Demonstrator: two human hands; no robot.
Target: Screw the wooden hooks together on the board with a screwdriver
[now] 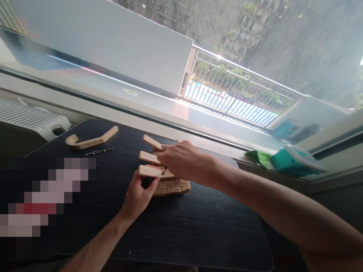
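Observation:
My left hand [141,192] grips the nearest pale wooden piece [149,171], its thumb along the near edge. Over the same piece, my right hand [183,160] reaches in with its fingers bent together. Below those fingertips a small dark metal part [163,170] shows at the wood; whether they hold it or something else I cannot make out. Two more wooden pieces, a middle one [149,156] and a far one [151,141], stick out to the left, their right ends hidden by my right hand. Underneath lies a brown block full of small holes [172,187], resembling cardboard.
A curved wooden hook [92,142] lies at the dark table's [198,230] far left, with thin metal bits [99,152] beside it. A pixelated patch covers the lower left. Along the window sill sit a green cloth [259,158] and a teal container [295,160]. A radiator [36,117] stands left.

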